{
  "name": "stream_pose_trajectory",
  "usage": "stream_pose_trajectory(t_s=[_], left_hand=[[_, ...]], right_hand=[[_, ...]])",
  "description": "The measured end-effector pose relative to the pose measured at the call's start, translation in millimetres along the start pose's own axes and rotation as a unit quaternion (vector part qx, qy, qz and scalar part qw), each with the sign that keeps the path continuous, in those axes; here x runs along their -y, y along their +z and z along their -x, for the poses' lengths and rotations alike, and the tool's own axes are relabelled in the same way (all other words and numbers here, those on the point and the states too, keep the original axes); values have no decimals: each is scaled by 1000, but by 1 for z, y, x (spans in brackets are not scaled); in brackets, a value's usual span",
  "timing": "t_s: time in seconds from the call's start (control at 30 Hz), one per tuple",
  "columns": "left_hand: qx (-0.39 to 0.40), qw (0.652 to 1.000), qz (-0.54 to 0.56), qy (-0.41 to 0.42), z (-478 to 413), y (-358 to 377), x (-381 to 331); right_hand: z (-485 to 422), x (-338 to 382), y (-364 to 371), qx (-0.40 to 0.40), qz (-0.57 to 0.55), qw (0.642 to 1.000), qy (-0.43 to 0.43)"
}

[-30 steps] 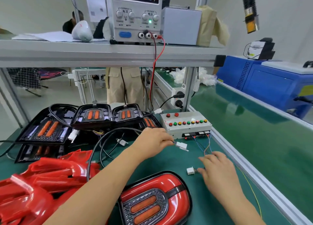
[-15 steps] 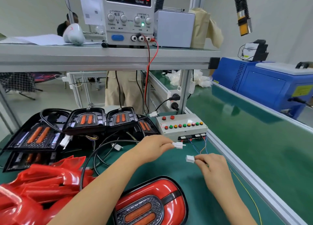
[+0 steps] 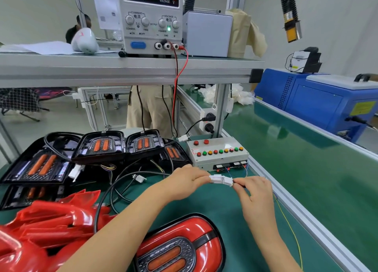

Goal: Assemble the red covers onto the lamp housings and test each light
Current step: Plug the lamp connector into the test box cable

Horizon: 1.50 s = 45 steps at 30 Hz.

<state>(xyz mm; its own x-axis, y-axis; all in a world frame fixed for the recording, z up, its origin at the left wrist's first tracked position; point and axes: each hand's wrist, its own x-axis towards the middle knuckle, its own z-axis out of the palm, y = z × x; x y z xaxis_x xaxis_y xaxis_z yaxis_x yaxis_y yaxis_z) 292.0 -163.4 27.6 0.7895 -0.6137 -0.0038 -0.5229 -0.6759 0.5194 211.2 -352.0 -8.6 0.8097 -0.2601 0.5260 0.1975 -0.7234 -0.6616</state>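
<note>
Just in front of the button box [image 3: 218, 151], near the worktop's right edge, the left hand [image 3: 184, 181] pinches a white connector [image 3: 215, 178] between thumb and fingertips. The right hand [image 3: 255, 192] pinches a second white connector [image 3: 227, 181], and the two touch end to end. At the near edge lies a lamp [image 3: 180, 247] with its red cover on. Loose red covers [image 3: 47, 230] pile at the near left corner, with black housings [image 3: 100, 147] behind them.

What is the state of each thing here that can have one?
Power supply: on, 0.000 current, 12.00 volts.
White plugs: touching end to end between both hands.
Left hand: pinches one plug.
Right hand: pinches the other.
Covered lamp: red cover on, unlit.
Bare housings: uncovered, unlit.
</note>
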Motion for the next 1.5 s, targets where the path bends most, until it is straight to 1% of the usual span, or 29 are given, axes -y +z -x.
stream_pose_trajectory(t_s=[0.17,0.33,0.5,0.67,0.77,0.9,1.0,1.07,1.13,1.2,1.23,1.27,1.3,1.33,1.4,1.43,1.5], left_hand=[[-3,999,-42,8,1,2,-1],[-11,996,-90,19,3,1,-3],[9,990,-116,75,4,3,-9],[3,989,-129,70,2,7,-17],[2,986,-147,73,2,8,-22],[3,986,-153,67,1,9,-24],[2,986,-151,65,0,11,-22],[9,988,-142,57,1,12,-19],[14,988,-145,41,4,11,-18],[-11,991,-133,-3,11,2,-18],[-25,991,-124,-41,16,-6,-17],[-23,990,-117,-81,24,-16,-14],[5,987,-104,-123,33,-25,-9],[52,982,-76,-164,42,-33,-4],[160,961,-25,-226,65,-39,2],[199,950,-26,-240,75,-38,3],[232,940,-48,-244,88,-29,3]], right_hand=[[-2,-4,0,10,11,1000,-3],[-1,-7,2,5,65,997,-30],[-1,-10,5,-32,136,980,-140],[3,-12,5,-58,180,973,-131],[5,-13,6,-63,172,973,-138],[6,-13,8,-58,147,979,-125],[7,-14,9,-40,142,982,-117],[7,-13,9,-21,153,983,-104],[7,-13,10,3,181,981,-71],[6,-15,8,27,219,975,-17],[6,-17,6,52,240,969,16],[6,-20,4,76,263,961,41],[6,-24,3,95,284,953,51],[5,-27,2,112,301,945,55],[6,-28,2,141,303,941,55],[6,-28,3,155,295,942,48],[9,-22,4,168,270,948,24]])
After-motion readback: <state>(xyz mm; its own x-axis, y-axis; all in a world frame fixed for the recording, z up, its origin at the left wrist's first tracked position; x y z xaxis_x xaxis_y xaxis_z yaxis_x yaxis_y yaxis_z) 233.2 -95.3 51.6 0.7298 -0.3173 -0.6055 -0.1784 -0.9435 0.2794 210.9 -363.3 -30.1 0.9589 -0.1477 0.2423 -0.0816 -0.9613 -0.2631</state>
